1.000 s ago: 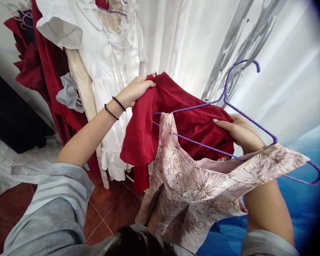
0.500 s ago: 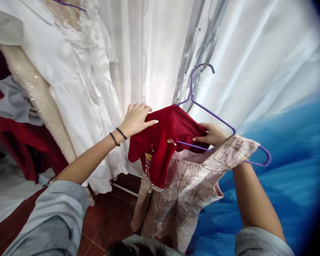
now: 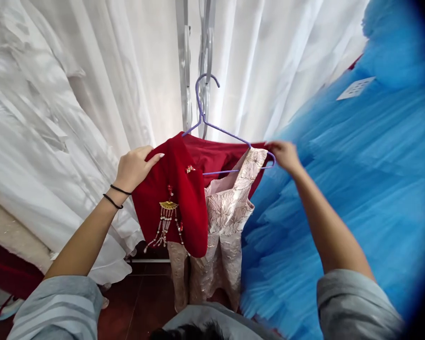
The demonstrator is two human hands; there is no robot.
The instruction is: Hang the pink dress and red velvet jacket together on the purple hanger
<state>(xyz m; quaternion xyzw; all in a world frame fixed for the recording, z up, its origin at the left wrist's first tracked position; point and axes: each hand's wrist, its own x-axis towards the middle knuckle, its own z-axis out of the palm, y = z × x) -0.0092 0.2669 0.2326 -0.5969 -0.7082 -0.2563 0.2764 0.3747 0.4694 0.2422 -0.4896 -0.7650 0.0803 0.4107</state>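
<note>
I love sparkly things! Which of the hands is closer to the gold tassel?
Left. The left hand holds the red jacket up and to the left of the gold tassel. The right hand is farther away, at the jacket's opposite upper edge.

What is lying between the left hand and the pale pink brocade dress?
In the head view, a red velvet garment spans from the left hand to the dress; a gold beaded pendant hangs on its front.
</note>
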